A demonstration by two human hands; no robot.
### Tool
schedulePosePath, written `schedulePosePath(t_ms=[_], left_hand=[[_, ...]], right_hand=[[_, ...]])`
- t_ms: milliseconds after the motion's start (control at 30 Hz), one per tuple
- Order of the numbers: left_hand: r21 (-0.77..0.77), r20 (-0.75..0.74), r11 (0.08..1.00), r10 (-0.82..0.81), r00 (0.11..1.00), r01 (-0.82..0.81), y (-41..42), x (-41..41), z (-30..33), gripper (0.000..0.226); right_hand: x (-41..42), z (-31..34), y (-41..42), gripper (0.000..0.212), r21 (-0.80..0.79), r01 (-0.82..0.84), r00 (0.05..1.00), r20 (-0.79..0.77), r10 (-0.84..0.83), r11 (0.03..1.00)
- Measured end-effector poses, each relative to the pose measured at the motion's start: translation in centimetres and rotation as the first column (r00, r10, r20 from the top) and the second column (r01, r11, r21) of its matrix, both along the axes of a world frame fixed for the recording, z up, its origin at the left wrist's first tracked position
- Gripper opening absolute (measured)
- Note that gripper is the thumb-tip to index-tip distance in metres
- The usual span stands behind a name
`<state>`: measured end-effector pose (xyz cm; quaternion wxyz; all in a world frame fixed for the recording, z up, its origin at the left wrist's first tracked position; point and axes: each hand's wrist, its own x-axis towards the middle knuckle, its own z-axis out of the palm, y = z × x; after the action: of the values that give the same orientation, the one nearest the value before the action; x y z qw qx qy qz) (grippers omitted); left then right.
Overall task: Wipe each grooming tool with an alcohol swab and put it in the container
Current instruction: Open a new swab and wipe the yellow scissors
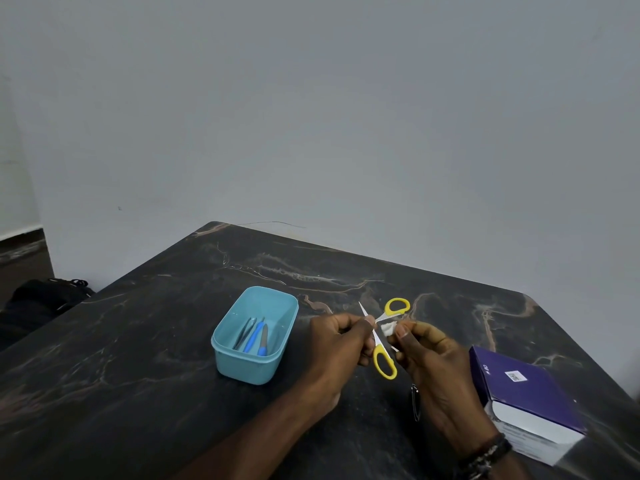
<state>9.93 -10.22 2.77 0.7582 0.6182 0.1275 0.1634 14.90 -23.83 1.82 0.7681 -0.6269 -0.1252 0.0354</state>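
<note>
Dark marbled stone forms the counter [145,341], set against a plain grey wall, and just above it two bare hands work on a pair of yellow-handled scissors [381,337]. At the centre of the action, the right hand [429,355] has a narrow fingertip grip pinched closed on a small white alcohol swab [387,328], pressed against the metal near where the blades cross. The left hand [341,341] has its grip closed around one blade, holding the scissors splayed open, with one handle loop pointing away and the other hanging toward the viewer. To do this wipe well, the swab should probably travel from the pivot out to the tip, along both faces of each blade, with fingers kept behind the cutting edge. Left of the hands, well within reach, sits the light blue container [254,336], already holding what look like tweezers and two slim blue-handled tools [254,337], though they are too small to name with certainty. A thin dark item lies on the counter by the right wrist, partly hidden. Farther right, near the counter's edge, rests a purple and white box [530,400]. A beaded bracelet circles the right wrist.
</note>
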Motion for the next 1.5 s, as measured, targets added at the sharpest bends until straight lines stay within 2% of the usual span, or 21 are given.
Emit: schedulePosePath(t_ms=[33, 133, 200, 300, 433, 567, 600, 733, 867, 933, 1100, 1333, 1433, 1500], left_hand=[[0.001, -0.002, 1.000, 0.000, 1.000, 0.000, -0.04, -0.03, -0.02, 0.026], [0.011, -0.002, 1.000, -0.007, 1.000, 0.007, -0.10, -0.02, -0.04, 0.026], [0.021, 0.000, 1.000, -0.011, 1.000, 0.011, -0.12, 0.01, -0.09, 0.025], [0.009, 0.006, 1.000, -0.015, 1.000, 0.014, -0.20, 0.01, -0.02, 0.025], [0.013, 0.017, 0.999, -0.030, 0.999, 0.030, -0.32, -0.04, 0.00, 0.023], [0.028, 0.015, 0.998, -0.053, 0.999, 0.052, -0.47, -0.10, -0.16, 0.021], [0.027, 0.016, 0.998, -0.053, 0.998, 0.052, -0.51, -0.10, -0.21, 0.020], [0.036, 0.015, 0.998, -0.051, 0.999, 0.050, -0.57, -0.01, -0.39, 0.019], [0.042, 0.023, 0.998, -0.057, 0.998, 0.056, -0.70, -0.03, -0.45, 0.019], [0.058, 0.031, 0.997, -0.061, 0.998, 0.059, -0.73, -0.04, -0.51, 0.019], [0.117, 0.046, 0.991, -0.068, 0.997, 0.062, -0.76, -0.02, -0.74, 0.018], [0.166, 0.053, 0.983, -0.093, 0.994, 0.083, -0.64, -0.15, -0.81, 0.026], [0.161, 0.046, 0.983, -0.099, 0.994, 0.090, -0.64, -0.07, -0.72, 0.023], [0.161, 0.044, 0.982, -0.101, 0.994, 0.093, -0.61, 0.00, -0.69, 0.021]], right_hand=[[0.01, -0.03, -0.02, 0.008, 0.005, -0.006, 1.000, 0.008, 0.006, 1.000], [0.14, -0.07, 0.06, 0.059, -0.022, -0.004, 0.999, 0.047, 0.005, 1.000], [0.23, -0.12, 0.17, 0.069, -0.008, -0.002, 0.999, 0.054, 0.003, 1.000], [0.32, -0.16, 0.25, 0.065, 0.010, -0.014, 0.999, 0.046, 0.013, 1.000], [0.42, -0.34, 0.32, 0.078, 0.014, -0.023, 1.000, 0.017, 0.023, 1.000], [0.16, -0.34, 0.34, 0.079, 0.010, -0.011, 1.000, 0.021, 0.011, 1.000], [0.10, -0.28, 0.30, 0.073, 0.010, -0.008, 1.000, 0.024, 0.008, 1.000], [-0.24, 0.05, 0.31, 0.022, 0.028, 0.007, 1.000, -0.010, -0.006, 1.000], [-0.37, 0.05, 0.20, 0.013, 0.013, 0.052, 0.998, -0.023, -0.052, 0.999], [-0.30, 0.10, 0.16, 0.019, 0.034, 0.058, 0.997, -0.045, -0.057, 0.998], [-0.05, 0.11, 0.30, 0.051, 0.039, 0.048, 0.996, -0.083, -0.045, 0.998], [0.02, 0.13, 0.29, 0.047, 0.055, 0.066, 0.994, -0.089, -0.061, 0.996], [0.23, 0.00, 0.34, 0.056, 0.090, 0.134, 0.988, -0.090, -0.126, 0.987], [0.21, 0.09, 0.34, 0.069, 0.130, 0.181, 0.981, -0.098, -0.169, 0.975]])
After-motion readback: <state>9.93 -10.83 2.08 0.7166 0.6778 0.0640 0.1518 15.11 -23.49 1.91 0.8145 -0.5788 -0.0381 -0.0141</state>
